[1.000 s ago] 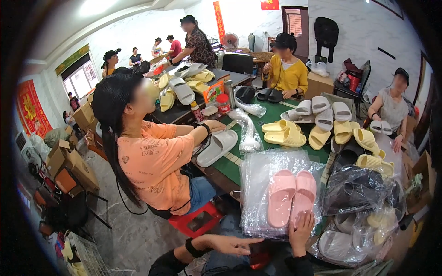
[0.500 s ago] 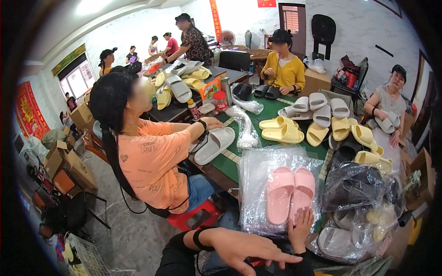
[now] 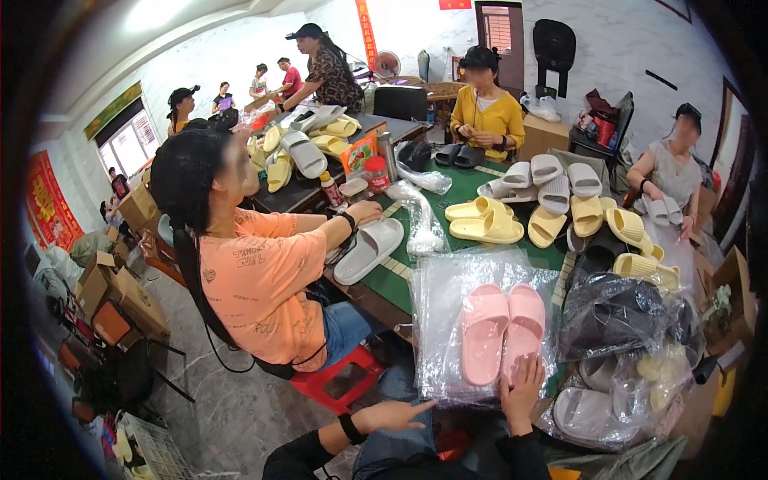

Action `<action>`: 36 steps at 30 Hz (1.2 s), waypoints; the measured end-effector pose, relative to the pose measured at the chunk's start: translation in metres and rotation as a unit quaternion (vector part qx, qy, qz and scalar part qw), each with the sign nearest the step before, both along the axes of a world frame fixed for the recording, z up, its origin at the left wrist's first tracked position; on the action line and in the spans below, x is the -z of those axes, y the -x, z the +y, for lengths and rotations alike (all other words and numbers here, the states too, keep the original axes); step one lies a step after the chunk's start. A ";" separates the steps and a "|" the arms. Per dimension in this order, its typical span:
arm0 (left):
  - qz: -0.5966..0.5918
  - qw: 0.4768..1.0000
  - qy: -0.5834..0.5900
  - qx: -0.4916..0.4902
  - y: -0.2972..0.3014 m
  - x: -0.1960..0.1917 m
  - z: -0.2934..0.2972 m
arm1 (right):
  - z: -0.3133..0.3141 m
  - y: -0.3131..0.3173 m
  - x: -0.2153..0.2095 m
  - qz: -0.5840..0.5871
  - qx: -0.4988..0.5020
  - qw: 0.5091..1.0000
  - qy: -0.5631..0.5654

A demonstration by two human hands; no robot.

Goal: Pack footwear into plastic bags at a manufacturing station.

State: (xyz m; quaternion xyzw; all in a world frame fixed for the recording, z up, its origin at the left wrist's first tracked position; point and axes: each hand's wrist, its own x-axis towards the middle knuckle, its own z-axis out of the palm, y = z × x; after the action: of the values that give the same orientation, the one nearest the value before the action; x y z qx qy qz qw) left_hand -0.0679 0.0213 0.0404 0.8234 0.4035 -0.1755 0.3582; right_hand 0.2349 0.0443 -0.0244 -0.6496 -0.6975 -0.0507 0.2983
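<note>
A pair of pink slide slippers (image 3: pixel 485 336) lies side by side on a stack of clear plastic bags (image 3: pixel 438 336) at the near edge of the table. My right hand (image 3: pixel 524 390) rests with fingers extended on the heel of the right-hand slipper, not gripping it. Near the stack's lower left corner, my left hand (image 3: pixel 392 415) is held above my lap with its index finger stretched out. Nothing shows in it, though its other fingers are partly hidden.
Bagged slippers (image 3: pixel 612 320) crowd the right side, below loose grey and yellow slides (image 3: pixel 588 212). Left of me, a co-worker in an orange shirt (image 3: pixel 268 280) sits on a red stool (image 3: pixel 340 384) beside a grey slide (image 3: pixel 370 250). Other people sit around the green table (image 3: pixel 460 192).
My left hand has moved away from in front of my right wrist, leftward and down toward my lap. My right hand stays on the pink slipper's heel.
</note>
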 end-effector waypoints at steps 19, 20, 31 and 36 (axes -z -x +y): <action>-0.327 0.882 0.306 0.147 -0.048 0.055 -0.051 | 0.001 0.000 0.006 -0.003 0.011 1.000 -0.003; -0.326 0.882 0.305 0.148 -0.046 0.059 -0.049 | 0.002 0.000 0.006 -0.003 0.011 1.000 -0.004; 0.100 0.951 -0.256 -0.140 0.007 0.109 -0.033 | 0.002 0.001 0.000 0.005 -0.001 1.000 0.002; 0.079 0.947 -0.233 -0.206 0.001 0.120 -0.035 | 0.000 0.004 -0.004 0.008 0.001 1.000 0.010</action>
State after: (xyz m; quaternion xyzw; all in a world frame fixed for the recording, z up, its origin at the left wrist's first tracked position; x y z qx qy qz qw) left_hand -0.0690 -0.0136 -0.0793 0.7665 0.6207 -0.0641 0.1520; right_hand 0.2310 0.0447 -0.0206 -0.6534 -0.6950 -0.0388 0.2975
